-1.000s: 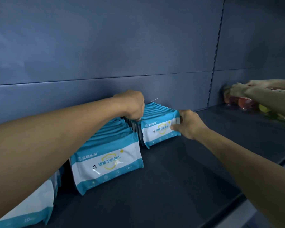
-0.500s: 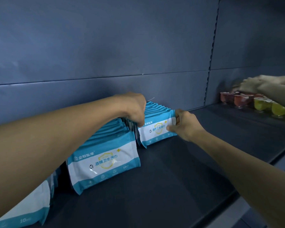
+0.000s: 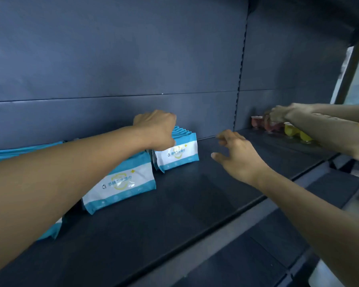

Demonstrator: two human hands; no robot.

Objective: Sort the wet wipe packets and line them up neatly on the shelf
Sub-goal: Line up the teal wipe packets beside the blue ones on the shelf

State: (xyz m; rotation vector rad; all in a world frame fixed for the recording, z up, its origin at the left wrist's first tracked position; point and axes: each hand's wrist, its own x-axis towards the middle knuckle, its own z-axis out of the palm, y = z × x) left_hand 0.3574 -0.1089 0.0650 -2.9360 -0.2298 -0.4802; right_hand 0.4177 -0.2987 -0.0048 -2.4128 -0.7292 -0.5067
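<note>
A dark shelf (image 3: 174,220) carries wet wipe packets standing upright in rows that run from front to back toward the rear wall. The near row (image 3: 120,181) shows a white face with teal bands at top and bottom, a yellow shield emblem and dark print; a second row (image 3: 177,155) of the same design stands just beside it, deeper on the shelf. More packets (image 3: 25,150) lie at the shelf's left edge, partly hidden by the forearm. The left hand (image 3: 157,129) rests on the packet tops where the two rows meet, fingers curled downward; whether they pinch a packet cannot be told. The right hand (image 3: 236,154) hovers near the second row, fingers spread apart, holding nothing. At the shelf's far right, another person's hand (image 3: 282,113) touches small cups (image 3: 290,129) of red and yellow.
</note>
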